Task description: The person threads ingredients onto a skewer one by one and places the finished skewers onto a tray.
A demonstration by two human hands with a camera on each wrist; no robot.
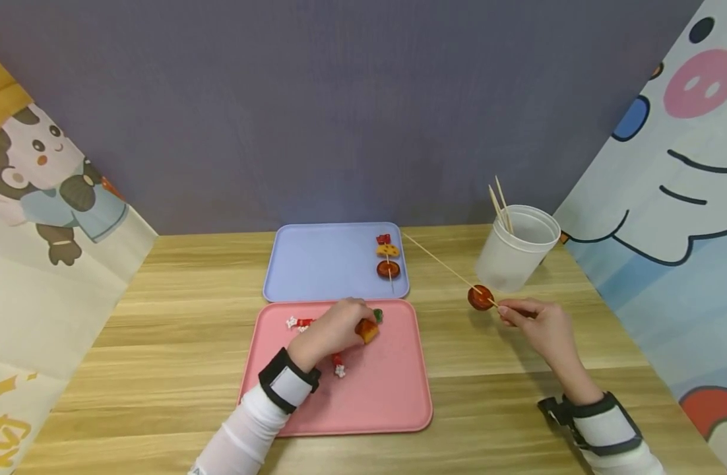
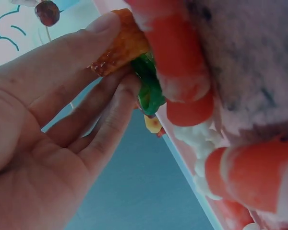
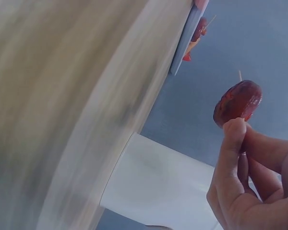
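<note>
Over the pink tray (image 1: 387, 402) my left hand (image 1: 336, 325) pinches an orange-yellow toy food piece (image 1: 368, 331) between thumb and fingers. A green piece (image 2: 148, 84) shows right behind it in the left wrist view. Red pieces with white ends (image 1: 338, 364) lie on the tray beneath and beside this hand. To the right, my right hand (image 1: 536, 324) pinches the lower end of a thin wooden skewer (image 1: 437, 259). A round reddish-brown toy piece (image 1: 480, 297) is threaded on it, close to the fingertips; the skewer's long bare part points up and left.
Behind the pink tray lies a blue tray (image 1: 322, 264), bearing a finished-looking skewer with red, yellow and brown pieces (image 1: 388, 269). A white tub (image 1: 512, 257) holding several wooden skewers (image 1: 501, 208) stands at the back right. A grey wall (image 1: 340, 119) rises behind the wooden table (image 1: 161, 343).
</note>
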